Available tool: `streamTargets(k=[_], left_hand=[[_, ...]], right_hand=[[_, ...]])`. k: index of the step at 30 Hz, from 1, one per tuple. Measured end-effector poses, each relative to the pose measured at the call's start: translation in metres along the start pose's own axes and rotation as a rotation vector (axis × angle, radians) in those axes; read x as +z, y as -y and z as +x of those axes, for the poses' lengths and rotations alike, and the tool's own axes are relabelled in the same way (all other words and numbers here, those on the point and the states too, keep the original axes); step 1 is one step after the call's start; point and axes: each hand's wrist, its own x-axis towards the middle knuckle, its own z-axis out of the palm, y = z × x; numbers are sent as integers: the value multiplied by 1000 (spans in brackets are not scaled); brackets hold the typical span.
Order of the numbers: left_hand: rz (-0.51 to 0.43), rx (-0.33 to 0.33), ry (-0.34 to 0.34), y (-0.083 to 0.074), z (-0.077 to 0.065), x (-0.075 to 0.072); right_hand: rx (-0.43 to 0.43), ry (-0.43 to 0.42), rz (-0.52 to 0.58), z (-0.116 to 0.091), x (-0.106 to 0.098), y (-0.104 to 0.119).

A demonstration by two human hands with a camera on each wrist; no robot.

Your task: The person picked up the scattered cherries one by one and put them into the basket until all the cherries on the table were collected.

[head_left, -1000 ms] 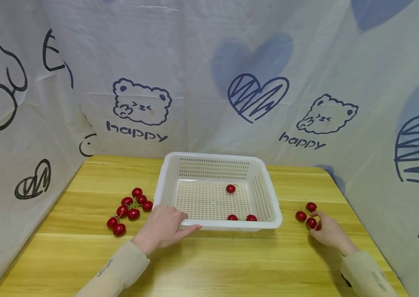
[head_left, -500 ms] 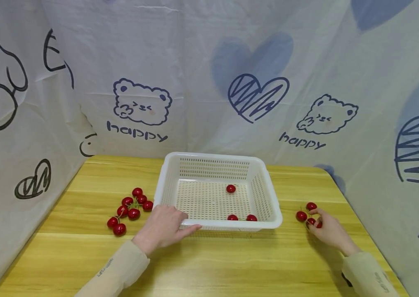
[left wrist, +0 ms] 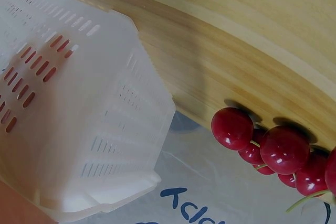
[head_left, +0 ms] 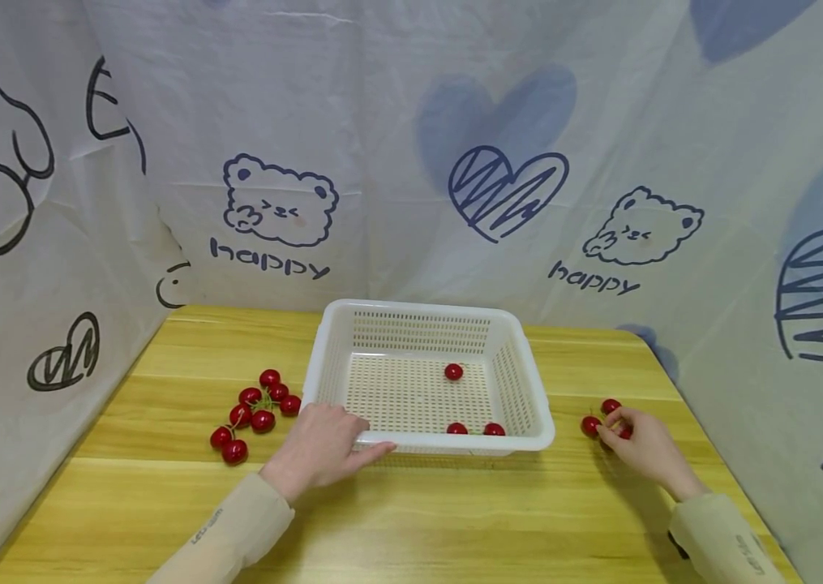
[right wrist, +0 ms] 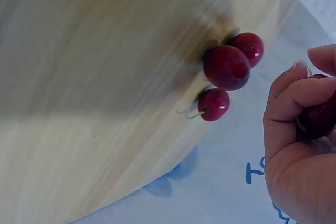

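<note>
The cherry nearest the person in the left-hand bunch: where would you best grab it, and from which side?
Probably pinch the cherry by its round sides, coming from above and the near side. It sits at the bunch's near edge, its neighbours lying behind it, so fingers could likely close there without knocking them. I can't make out a free stem on it to pull by.

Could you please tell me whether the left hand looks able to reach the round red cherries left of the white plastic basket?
Probably yes: nothing visible stands between the left hand and the cherries, which lie close beside it, though it grips the basket and would likely need to release it.
</note>
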Motion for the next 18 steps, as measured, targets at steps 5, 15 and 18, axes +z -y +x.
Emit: streamTargets(k=[5,15,18], left_hand=[[-3,-3,0,0,0,0],[0,-8,10,-1,0,0],[4,-9,10,-1,0,0]], right_hand=[[-12,-33,8,4,-2,8],[-20,-65,41,12,-9,35],[-27,-87,68,15,-10,45]])
